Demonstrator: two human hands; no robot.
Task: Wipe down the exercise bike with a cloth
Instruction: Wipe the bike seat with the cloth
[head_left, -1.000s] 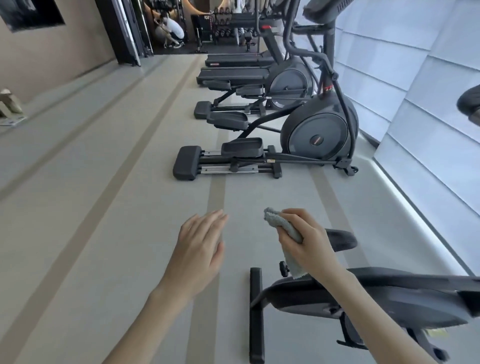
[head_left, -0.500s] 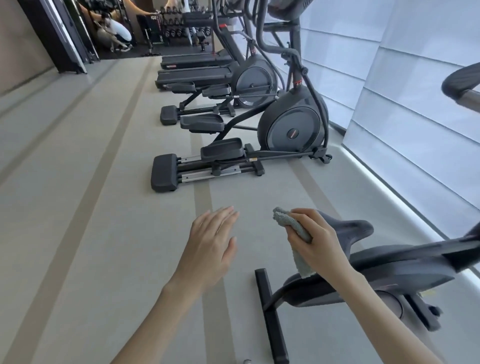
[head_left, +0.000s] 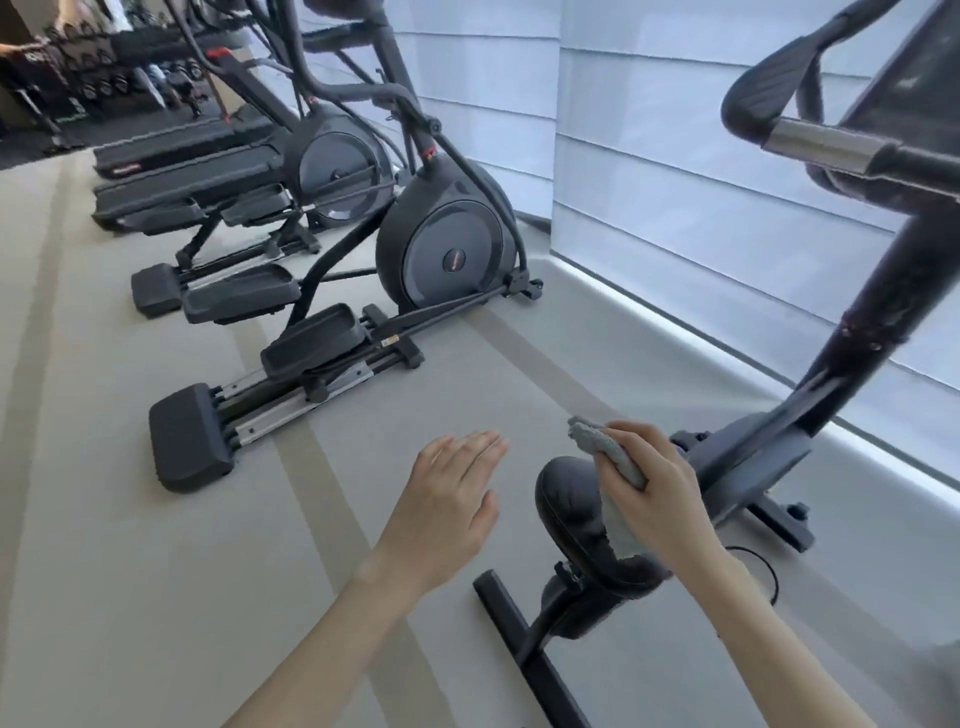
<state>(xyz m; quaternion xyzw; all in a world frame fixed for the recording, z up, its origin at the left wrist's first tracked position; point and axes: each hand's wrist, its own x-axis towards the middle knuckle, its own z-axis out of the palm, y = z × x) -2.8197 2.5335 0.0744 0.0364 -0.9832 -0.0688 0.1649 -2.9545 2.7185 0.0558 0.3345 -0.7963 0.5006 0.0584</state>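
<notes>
Right hand (head_left: 655, 491) is down at the saddle (head_left: 569, 501) of the exercise bike (head_left: 753, 460), fingers (head_left: 640, 442) clenched round the grey cloth (head_left: 597, 442). One bunched end pokes out past the knuckles, and the loose tail drapes down over the saddle's top. Left hand (head_left: 448, 512) hovers flat just beside the saddle, above the floor (head_left: 156, 571), fingers straight and together, released, grasping nothing. So this reads as the saddle-wiping step, with the cloth on the seat. Nothing here shows whether the post, the frame or the handlebar (head_left: 769, 98) up at the top have been wiped. The next move calls for pressing that wad flatter against the padding and drawing it along the saddle, following the curve down its sides rather than skimming the crown. The bunched grip puts little cloth in contact, so spreading it would help. The free left hand is well placed to steady the seat. The elliptical trainers (head_left: 441, 244) stand well apart.
</notes>
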